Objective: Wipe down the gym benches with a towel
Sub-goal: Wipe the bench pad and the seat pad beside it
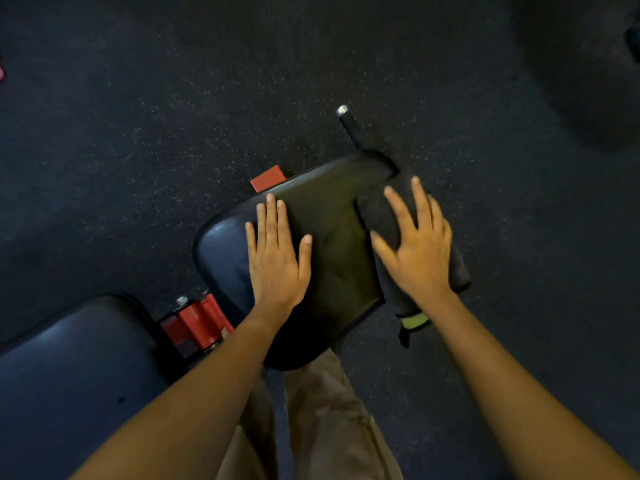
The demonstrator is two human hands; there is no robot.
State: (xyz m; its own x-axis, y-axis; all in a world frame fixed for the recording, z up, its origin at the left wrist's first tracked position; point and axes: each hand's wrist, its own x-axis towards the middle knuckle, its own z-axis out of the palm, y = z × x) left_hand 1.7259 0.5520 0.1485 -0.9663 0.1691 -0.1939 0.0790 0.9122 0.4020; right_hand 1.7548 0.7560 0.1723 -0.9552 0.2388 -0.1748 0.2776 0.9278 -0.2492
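Head view: left hand [277, 252] is lying flat, fingers straight, on the black bench [332, 216] seat; right hand [417, 249] is pressing with spread fingers on the dark towel [381, 213], which is draping over the seat's right edge; speckled floor [138, 116] beneath.

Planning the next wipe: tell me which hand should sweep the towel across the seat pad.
Right. The right hand presses flat on the towel at the edge of the seat pad; the left hand rests on bare padding.
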